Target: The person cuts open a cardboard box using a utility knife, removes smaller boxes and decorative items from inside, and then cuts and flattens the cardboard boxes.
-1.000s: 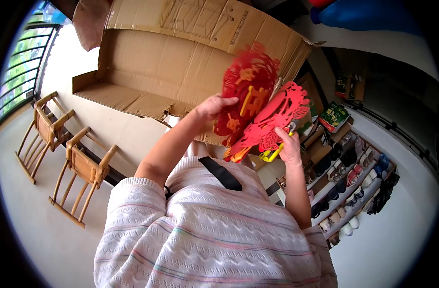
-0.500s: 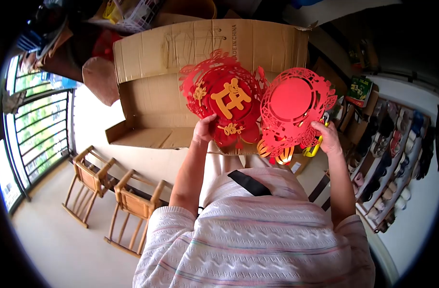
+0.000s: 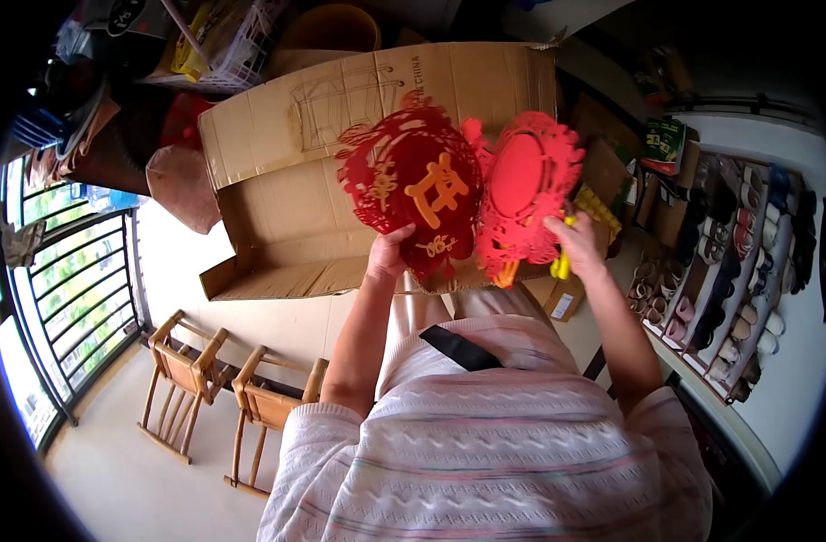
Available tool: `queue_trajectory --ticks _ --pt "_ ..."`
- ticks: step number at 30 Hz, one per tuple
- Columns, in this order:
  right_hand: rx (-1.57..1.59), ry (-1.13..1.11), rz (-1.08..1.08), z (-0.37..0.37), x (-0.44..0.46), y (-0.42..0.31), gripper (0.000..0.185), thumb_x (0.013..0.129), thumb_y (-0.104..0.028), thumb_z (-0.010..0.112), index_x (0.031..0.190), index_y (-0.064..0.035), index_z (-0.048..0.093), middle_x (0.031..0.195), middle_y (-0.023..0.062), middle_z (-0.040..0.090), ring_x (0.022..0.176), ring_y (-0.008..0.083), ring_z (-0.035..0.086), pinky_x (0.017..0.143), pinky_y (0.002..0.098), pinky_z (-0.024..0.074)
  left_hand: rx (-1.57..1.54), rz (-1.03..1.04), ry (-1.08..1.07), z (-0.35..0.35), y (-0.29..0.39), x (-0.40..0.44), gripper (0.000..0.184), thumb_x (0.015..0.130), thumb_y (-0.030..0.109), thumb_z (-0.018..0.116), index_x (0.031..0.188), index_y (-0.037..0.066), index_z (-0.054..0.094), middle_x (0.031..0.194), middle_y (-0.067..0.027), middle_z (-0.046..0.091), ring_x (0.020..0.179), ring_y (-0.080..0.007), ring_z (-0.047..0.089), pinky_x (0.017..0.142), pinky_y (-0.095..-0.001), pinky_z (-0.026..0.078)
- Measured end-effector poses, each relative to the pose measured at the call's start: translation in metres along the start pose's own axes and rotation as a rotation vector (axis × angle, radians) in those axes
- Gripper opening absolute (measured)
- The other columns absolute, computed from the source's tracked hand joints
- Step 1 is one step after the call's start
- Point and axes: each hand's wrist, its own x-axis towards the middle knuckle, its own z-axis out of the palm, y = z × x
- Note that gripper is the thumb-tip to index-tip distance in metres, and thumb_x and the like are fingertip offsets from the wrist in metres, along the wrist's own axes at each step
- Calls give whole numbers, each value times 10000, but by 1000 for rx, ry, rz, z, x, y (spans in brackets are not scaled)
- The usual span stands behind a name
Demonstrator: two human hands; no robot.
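I note L hand (image 3: pixel 390 254) pinching dark-red decoration (image 3: pixel 397 161) at lower edge; R hand (image 3: pixel 579 247) grasping lighter red decoration (image 3: pixel 514 173) w/ yellow tool (image 3: pixel 562 264). Both held up above near edge of box (image 3: pixel 277 257). Rec. light grip, tool kept off thin parts.

The dark red decoration (image 3: pixel 404 206) is hiding most fingers of the left hand (image 3: pixel 390 253) and, higher up, is covering the start of the lettering (image 3: pixel 416 70) on the cardboard box (image 3: pixel 286 217). The right hand (image 3: pixel 579 246) is masking the middle of a yellow-handled tool (image 3: pixel 560 266) — possibly scissors. A sleeve (image 3: pixel 315 443) is blocking part of the nearer bamboo chair (image 3: pixel 264 408); the bottom edge is cutting off the knitted shirt (image 3: pixel 494 452).
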Motion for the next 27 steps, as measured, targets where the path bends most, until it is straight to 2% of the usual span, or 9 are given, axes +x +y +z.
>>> queue_trajectory --ticks 3,5,7,12,15,19,20,24,27 --pt "-43 -36 44 45 14 23 175 777 -101 623 935 -32 591 805 6 602 689 90 546 639 249 449 190 82 -43 40 -10 -1 436 748 -10 581 1171 32 484 1113 -114 562 1013 -240 540 899 -376 433" --pt "-128 -17 68 74 19 35 239 772 -107 640 988 -32 568 843 20 598 727 95 539 662 255 452 455 83 -194 56 -25 -3 525 732 -28 587 1228 59 439 1016 -95 586 880 -194 576 765 -331 485" --pt "-21 -15 33 101 9 24 309 768 -142 670 1030 -34 546 898 39 593 791 104 534 703 260 450 662 53 -208 89 -32 -21 703 708 -53 596 1339 104 328 1035 -36 555 921 -163 540 848 -268 438" --pt "103 -53 26 99 -7 23 686 700 -265 759 1217 -17 382 1095 72 541 965 173 536 853 302 435 1507 386 -243 84 -56 -8 673 684 133 572 1302 35 324 1144 -235 485 1113 -363 419 948 -413 366" --pt "66 16 27 97 -6 32 713 681 -254 774 1220 -14 374 1115 89 527 982 184 529 876 308 430 1765 383 -494 97 -58 -14 609 655 113 570 1232 -1 412 1198 -233 448 1147 -386 371 980 -397 337" --pt "34 15 -32 91 -10 32 741 657 -202 786 1238 -31 359 1106 91 525 955 173 531 856 311 442 1644 478 -468 90 -69 -15 658 662 140 592 1259 -15 366 1266 -244 389 1182 -363 366 1003 -388 319" --pt "-34 62 -21 90 -13 32 608 666 -159 763 1171 -29 449 1043 87 560 887 163 552 799 302 457 1736 369 -547 86 -73 -12 771 671 152 596 1344 21 244 1345 -244 293 1236 -363 310 1024 -374 300" --pt "-48 252 4 73 -4 61 246 722 -87 660 941 8 598 865 64 623 765 151 574 697 289 465 1475 240 -624 92 -51 -30 803 670 166 628 1367 77 239 1411 -195 183 1279 -351 256 1038 -367 288" --pt "-103 398 127 64 -9 62 265 730 -72 646 975 13 591 895 68 625 779 146 575 696 285 466 1565 221 -705 81 -56 -32 808 661 153 652 1365 80 261 1408 -181 205 1284 -327 265 1039 -363 290"
